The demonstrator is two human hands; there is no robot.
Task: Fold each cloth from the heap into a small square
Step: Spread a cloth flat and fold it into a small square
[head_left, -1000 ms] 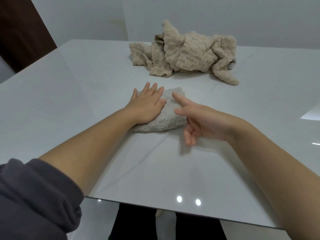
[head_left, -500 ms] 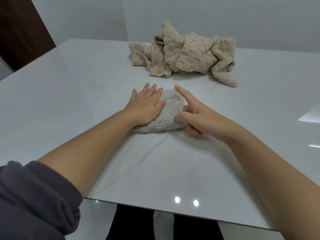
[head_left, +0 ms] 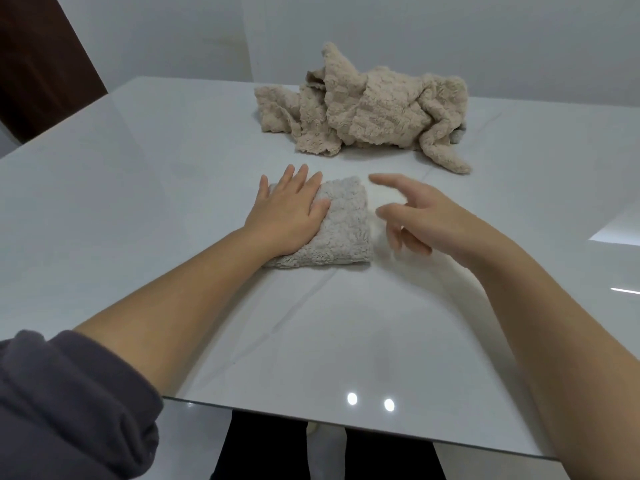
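My left hand (head_left: 287,216) lay flat on the left half of the folded cloth (head_left: 343,230), fingers straight and pressing it to the white table (head_left: 138,202). The cloth sat near the middle of the table in front of me, already a compact, thick, roughly square pad.

The change was on the other side. A second before, my right hand (head_left: 426,220) had its forefinger on the pad's right edge. By this moment it had come off and hung just beside that edge, smeared by motion, fingers loosely spread and holding nothing. I could not tell whether any fingertip was touching the table.

I took that release to mean the last fold was down and only the smoothing was left, so this piece was close to finished.

The heap (head_left: 374,112) of beige cloths lay crumpled at the far side, well apart from the pad, with several pieces not yet folded. I judged that the free hand would reach there next.
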